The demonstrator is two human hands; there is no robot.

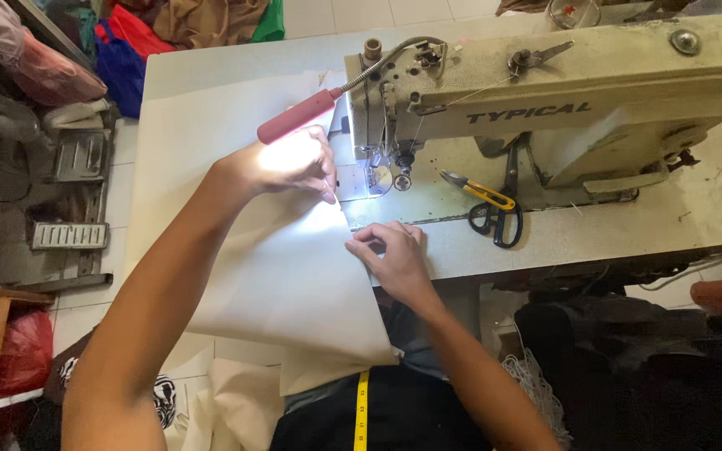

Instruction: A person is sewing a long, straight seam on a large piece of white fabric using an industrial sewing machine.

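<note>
A cream sewing machine (561, 92) stands on a pale table (211, 75). White fabric (286, 276) lies across the table and hangs over its near edge. My left hand (290, 163) presses flat on the fabric just left of the needle area (378, 171), brightly lit by the lamp. My right hand (394, 250) rests on the fabric's right edge, in front of the needle, fingers bent down onto the cloth. Neither hand grips anything.
A red-handled gooseneck lamp (298, 117) hangs over my left hand. Yellow-handled snips (478, 192) and black scissors (499, 217) lie under the machine arm. A yellow tape measure (362, 413) hangs in my lap. Bags and cloth (119, 50) pile at far left.
</note>
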